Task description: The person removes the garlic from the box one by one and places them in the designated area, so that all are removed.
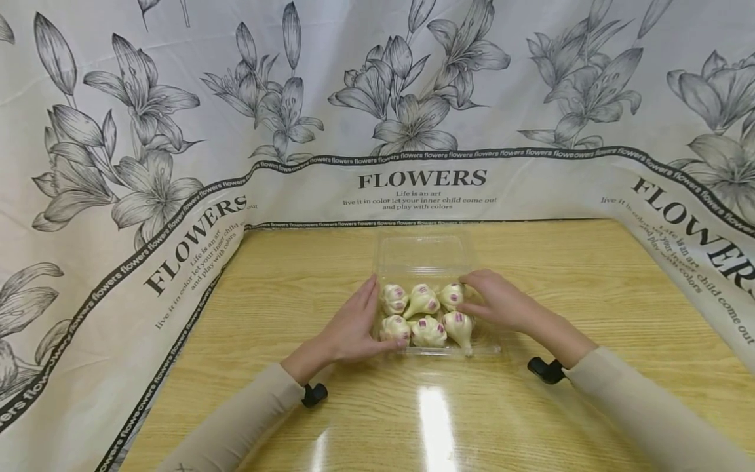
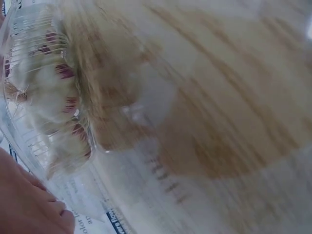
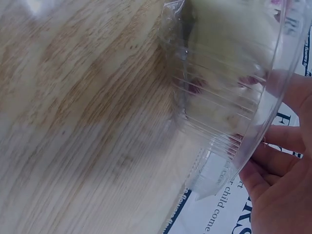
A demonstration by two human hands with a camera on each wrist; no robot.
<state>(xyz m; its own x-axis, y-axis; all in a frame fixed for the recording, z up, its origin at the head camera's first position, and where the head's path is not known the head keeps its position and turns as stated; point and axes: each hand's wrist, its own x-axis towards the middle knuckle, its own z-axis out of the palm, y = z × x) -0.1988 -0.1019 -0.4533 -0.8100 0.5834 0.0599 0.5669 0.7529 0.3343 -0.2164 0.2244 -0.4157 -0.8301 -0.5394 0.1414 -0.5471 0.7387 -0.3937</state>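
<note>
Several garlic bulbs (image 1: pixel 428 332), pale with purple patches, lie in two rows inside a clear plastic clamshell container (image 1: pixel 442 352). Its transparent lid (image 1: pixel 420 254) is folded back, away from me. My left hand (image 1: pixel 349 329) holds the left side, fingers along the wall and thumb over the front left corner. On the right side, my right hand (image 1: pixel 501 303) grips the container, thumb over the rim beside the bulbs. The right wrist view shows fingers (image 3: pixel 265 187) against the ribbed outer wall (image 3: pixel 214 114). Part of the left hand shows low in the left wrist view.
The container stands on a shiny wood-grain table (image 1: pixel 330 413). A white cloth (image 1: pixel 307 190) printed with flowers and lettering rises along the back and both sides. Black wrist straps (image 1: pixel 547 370) show under the sleeves. Light glares off the table's front.
</note>
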